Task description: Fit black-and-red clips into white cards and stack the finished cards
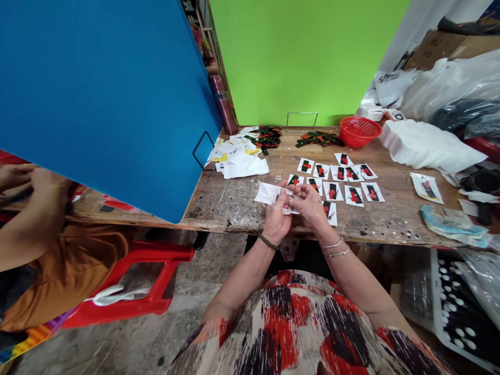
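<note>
Over the table's front edge, my left hand (279,212) is closed on a white paper piece (267,192), which sticks out to the left of the fingers. My right hand (311,204) pinches at the right side of the same piece, its fingertips close to the left thumb. What lies between the fingertips is too small to make out. Just beyond and to the right, several white cards (333,191) lie in uneven rows, each bearing a red and black piece. One such card (331,212) is partly hidden by my right hand.
Loose papers (244,164) lie at the left, beside a pile of dark green and orange pieces (269,137). A second pile (318,138) adjoins a red basket (358,132). Blue (117,104) and green (304,57) panels stand around the table. A co-worker's arm (27,219) shows at left.
</note>
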{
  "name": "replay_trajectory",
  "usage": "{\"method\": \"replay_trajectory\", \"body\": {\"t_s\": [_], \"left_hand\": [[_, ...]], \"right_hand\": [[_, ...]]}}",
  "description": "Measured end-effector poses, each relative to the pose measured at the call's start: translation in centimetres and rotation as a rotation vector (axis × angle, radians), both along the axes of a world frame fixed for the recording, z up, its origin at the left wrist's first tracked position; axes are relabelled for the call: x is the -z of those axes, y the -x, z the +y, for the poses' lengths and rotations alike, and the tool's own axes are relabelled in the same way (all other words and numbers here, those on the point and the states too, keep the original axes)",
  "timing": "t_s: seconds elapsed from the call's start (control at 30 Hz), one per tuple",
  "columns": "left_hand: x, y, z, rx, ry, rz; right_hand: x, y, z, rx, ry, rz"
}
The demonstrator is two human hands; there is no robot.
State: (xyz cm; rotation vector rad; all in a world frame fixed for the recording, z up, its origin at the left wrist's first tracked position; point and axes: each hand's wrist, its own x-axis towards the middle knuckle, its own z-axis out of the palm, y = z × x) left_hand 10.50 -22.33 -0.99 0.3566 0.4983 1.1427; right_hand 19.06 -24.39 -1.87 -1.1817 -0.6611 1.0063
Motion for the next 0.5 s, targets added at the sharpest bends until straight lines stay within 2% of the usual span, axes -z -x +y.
{"method": "replay_trajectory", "body": {"t_s": [0.1, 0.2, 0.5], "left_hand": [[0.01, 0.28, 0.19, -0.008, 0.064, -0.006], [0.12, 0.52, 0.37, -0.027, 0.062, -0.004], [0.28, 0.09, 0.11, 0.031, 0.049, -0.059]], "right_hand": [[-0.5, -0.16, -0.46, -0.021, 0.034, -0.021], [-0.63, -0.36, -0.74, -0.044, 0.069, -0.026], [-0.21, -0.19, -0.3, 0.052, 0.06, 0.012]]}}
